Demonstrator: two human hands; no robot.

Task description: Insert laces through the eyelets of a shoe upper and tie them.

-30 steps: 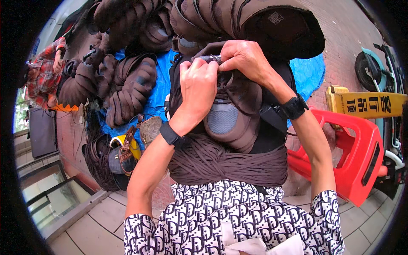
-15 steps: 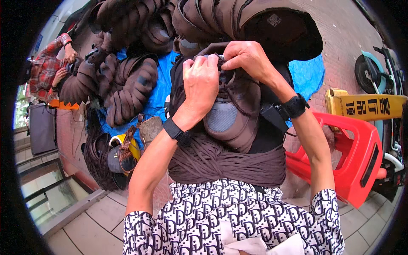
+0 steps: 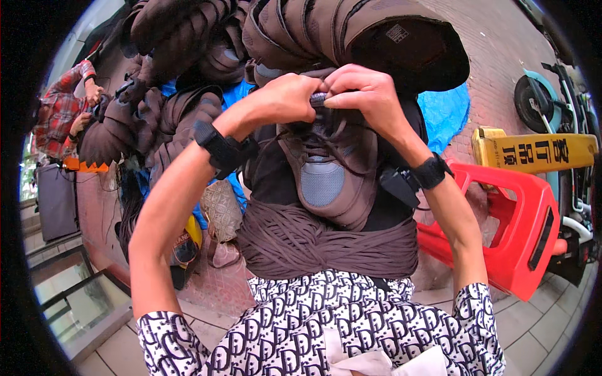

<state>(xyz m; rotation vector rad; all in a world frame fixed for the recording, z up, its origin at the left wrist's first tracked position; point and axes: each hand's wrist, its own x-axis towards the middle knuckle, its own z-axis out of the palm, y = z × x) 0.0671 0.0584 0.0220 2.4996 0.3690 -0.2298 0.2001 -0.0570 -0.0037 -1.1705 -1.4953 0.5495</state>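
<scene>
A brown shoe upper [image 3: 359, 182] with a grey mesh toe patch lies across my lap, toe toward me. Dark laces are threaded through its eyelets and hang in loose loops. My left hand [image 3: 285, 98] reaches in from the left, its fingers closed on the top of the tongue. From the right, my right hand [image 3: 367, 93] pinches the same spot. Between the fingertips shows a small grey ribbed piece [image 3: 318, 99] at the tongue's top. A thick bundle of brown laces [image 3: 326, 249] rests on my lap, below the toe.
Stacks of nested brown uppers [image 3: 301, 28] rise beyond my hands, over a blue tarp [image 3: 444, 119]. At right are a red plastic stool [image 3: 523, 250], a yellow sign [image 3: 536, 150] and a bike wheel [image 3: 536, 103]. A person in a plaid shirt [image 3: 59, 119] handles uppers at far left.
My left hand has turned sideways and its elbow swung out to the left. My right hand stays near the tongue's top. More of the upper's laces now shows.
</scene>
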